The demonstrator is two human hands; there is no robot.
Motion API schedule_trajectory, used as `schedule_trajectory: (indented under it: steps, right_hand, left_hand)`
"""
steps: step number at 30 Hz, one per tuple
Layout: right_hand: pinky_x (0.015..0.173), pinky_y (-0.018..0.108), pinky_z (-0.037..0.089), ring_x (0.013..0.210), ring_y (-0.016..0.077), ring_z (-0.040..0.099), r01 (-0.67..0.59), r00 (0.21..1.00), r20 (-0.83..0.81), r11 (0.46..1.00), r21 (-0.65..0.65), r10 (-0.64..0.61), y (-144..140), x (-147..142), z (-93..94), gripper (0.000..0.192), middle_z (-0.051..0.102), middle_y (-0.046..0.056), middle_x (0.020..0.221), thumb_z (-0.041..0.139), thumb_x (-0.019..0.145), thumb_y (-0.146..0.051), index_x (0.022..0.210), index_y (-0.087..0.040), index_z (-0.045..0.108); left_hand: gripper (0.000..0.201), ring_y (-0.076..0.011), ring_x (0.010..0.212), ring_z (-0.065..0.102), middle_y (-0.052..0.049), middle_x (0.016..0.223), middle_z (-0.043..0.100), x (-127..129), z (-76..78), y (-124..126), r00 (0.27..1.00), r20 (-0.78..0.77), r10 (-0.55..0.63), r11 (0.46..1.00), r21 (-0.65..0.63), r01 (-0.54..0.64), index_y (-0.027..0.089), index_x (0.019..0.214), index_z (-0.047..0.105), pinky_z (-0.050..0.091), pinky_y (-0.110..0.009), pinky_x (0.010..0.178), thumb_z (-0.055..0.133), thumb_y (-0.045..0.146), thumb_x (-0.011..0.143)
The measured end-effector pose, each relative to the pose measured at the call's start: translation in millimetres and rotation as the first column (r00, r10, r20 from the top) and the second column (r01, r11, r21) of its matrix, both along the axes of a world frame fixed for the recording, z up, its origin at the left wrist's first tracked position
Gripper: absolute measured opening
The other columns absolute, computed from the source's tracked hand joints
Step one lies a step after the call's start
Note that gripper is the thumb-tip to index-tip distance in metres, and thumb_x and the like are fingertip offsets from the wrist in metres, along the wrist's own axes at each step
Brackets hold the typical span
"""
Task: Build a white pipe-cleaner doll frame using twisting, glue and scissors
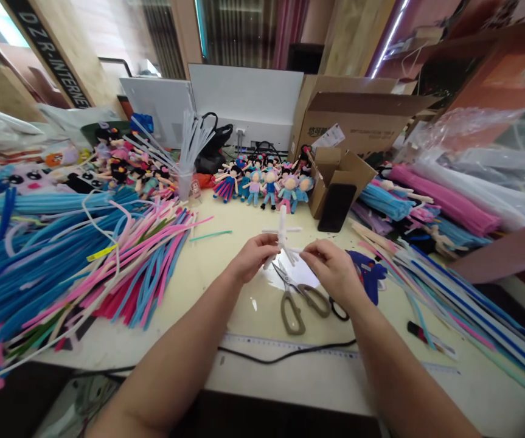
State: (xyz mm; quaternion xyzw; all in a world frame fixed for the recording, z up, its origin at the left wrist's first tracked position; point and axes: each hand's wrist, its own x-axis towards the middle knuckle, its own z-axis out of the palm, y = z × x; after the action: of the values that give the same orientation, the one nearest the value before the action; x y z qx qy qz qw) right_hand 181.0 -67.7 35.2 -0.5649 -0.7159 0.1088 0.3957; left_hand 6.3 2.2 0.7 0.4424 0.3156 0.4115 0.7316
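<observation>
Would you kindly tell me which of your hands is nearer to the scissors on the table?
Right. The right hand hovers just above the scissors, by their handles; the left hand sits farther off, up-left of the blades.

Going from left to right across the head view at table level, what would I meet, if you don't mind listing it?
Pile of pipe cleaners → left hand → white pipe-cleaner figure → right hand → blue felt piece → long pipe cleaners.
</observation>
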Motion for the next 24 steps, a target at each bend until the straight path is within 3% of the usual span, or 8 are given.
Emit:
schedule_trajectory:
  steps: [5, 10, 24]
  right_hand:
    - [0.062, 0.026, 0.039, 0.066, 0.0143, 0.054, -0.022, 0.995, -0.102, 1.0, 0.011, 0.023, 6, 1, -21.2, 0.013, 0.058, 0.0, 0.068, 0.059, 0.081, -0.023, 0.069, -0.019, 0.059]
    - [0.068, 0.026, 0.041, 0.074, 0.0144, 0.056, -0.091, 0.992, -0.084, 0.996, 0.01, 0.092, 3, 1, -25.8, 0.007, 0.062, 0.001, 0.077, 0.057, 0.084, -0.019, 0.081, -0.02, 0.063]
    - [0.056, 0.025, 0.035, 0.058, 0.0118, 0.049, 0.069, 0.996, -0.063, 0.996, 0.053, -0.065, 3, -3, -29.6, 0.021, 0.055, -0.002, 0.062, 0.064, 0.078, -0.028, 0.062, -0.02, 0.054]
  left_hand:
    - [0.028, -0.0086, 0.057, 0.052, 0.002, 0.067, 0.06, 4, -3.1, -1, 0.997, -0.08, 0.002, 0.999, 0.042, 0.002, 0.015, 0.084, 0.067, 0.037, -0.022, 0.056, 0.071, 0.017, 0.056]
    - [0.025, -0.0074, 0.057, 0.048, 0.003, 0.065, 0.057, 7, -4.1, -4, 0.992, -0.125, 0.014, 0.997, 0.076, -0.004, 0.015, 0.083, 0.066, 0.035, -0.022, 0.055, 0.07, 0.017, 0.058]
    - [0.02, -0.0093, 0.061, 0.048, 0.002, 0.066, 0.054, 11, -3.0, -9, 0.988, -0.151, -0.019, 0.992, 0.119, 0.038, 0.015, 0.078, 0.067, 0.035, -0.023, 0.06, 0.072, 0.02, 0.059]
